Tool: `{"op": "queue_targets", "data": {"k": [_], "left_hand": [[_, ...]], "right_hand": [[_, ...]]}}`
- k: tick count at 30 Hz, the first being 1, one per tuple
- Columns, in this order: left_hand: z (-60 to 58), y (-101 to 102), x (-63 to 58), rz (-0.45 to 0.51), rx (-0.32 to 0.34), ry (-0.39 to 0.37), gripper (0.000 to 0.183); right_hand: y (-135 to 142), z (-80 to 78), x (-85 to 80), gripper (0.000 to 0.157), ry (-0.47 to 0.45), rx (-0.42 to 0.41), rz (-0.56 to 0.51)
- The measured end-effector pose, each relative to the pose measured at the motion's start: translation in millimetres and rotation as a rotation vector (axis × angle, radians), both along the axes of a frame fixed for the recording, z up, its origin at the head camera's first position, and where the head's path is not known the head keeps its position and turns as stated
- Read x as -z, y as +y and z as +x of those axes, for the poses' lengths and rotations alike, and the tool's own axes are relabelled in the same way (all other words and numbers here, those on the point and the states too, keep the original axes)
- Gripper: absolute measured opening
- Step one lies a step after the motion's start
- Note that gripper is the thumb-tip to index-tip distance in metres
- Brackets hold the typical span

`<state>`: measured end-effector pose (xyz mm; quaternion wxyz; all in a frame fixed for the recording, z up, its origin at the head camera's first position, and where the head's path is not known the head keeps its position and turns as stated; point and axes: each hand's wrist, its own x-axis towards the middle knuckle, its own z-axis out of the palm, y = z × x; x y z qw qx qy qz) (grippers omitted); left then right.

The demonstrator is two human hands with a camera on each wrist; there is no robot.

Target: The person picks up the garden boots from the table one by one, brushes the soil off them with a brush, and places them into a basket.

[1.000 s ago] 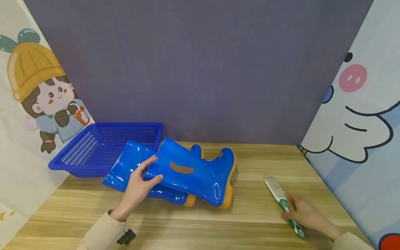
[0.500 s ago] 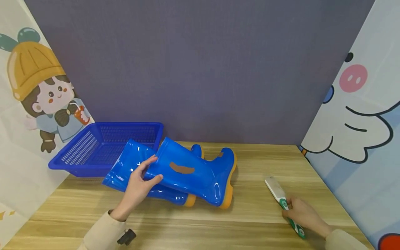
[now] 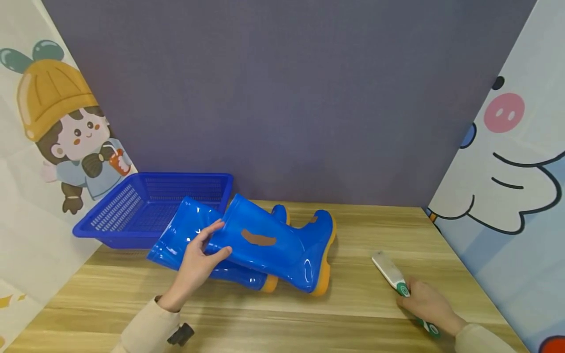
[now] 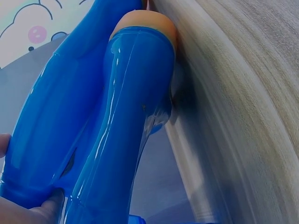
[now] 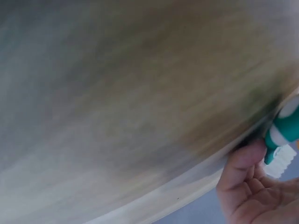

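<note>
Two blue rain boots with orange soles lie on their sides, overlapping. The upper boot (image 3: 282, 252) has a brown patch on its shaft and another near the toe. The lower boot (image 3: 247, 277) lies partly beneath it, and in the left wrist view its shaft (image 4: 128, 112) is nearest the camera. My left hand (image 3: 196, 262) grips the upper boot's shaft near the opening, thumb on the near side. At the right, my right hand (image 3: 425, 301) holds a brush (image 3: 388, 270) by its green and white handle. White scalloped bristles (image 5: 282, 161) show in the right wrist view.
A blue plastic basket (image 3: 152, 240) stands behind the boots at the left, partly covered by them. A grey panel (image 3: 287, 98) rises along the wooden table's (image 3: 309, 323) back edge. Cartoon-printed walls flank both sides.
My right hand has closed its fingers round the brush handle, and the brush has turned slightly. My left hand keeps its grip on the boot. The head view has shifted a little.
</note>
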<state>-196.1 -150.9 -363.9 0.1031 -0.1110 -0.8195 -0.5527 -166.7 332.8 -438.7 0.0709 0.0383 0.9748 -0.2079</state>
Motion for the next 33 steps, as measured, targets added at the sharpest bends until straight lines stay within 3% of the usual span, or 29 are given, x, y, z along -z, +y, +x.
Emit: {"op": "queue_targets", "data": {"k": [12,27,30,33], "left_hand": [[0.9,0.1,0.8,0.002,0.002,0.009,0.055],[2.7,1.4,-1.3,0.005,-0.002,-0.012,0.054],[2.5,1.1,-0.9,0.003,-0.004,-0.017,0.054],[2.3,0.7,-0.3,0.001,-0.005,-0.023,0.054]], "right_hand": [[0.3,2.1,0.1,0.016,0.046,-0.024,0.021],[0.6,3.5,-1.2,0.007,0.132,-0.06,-0.04],[-0.1,3.6,-1.0,0.015,0.114,-0.053,-0.114],[1.3,4.0,0.4,0.021,0.056,-0.086,-0.26]]}}
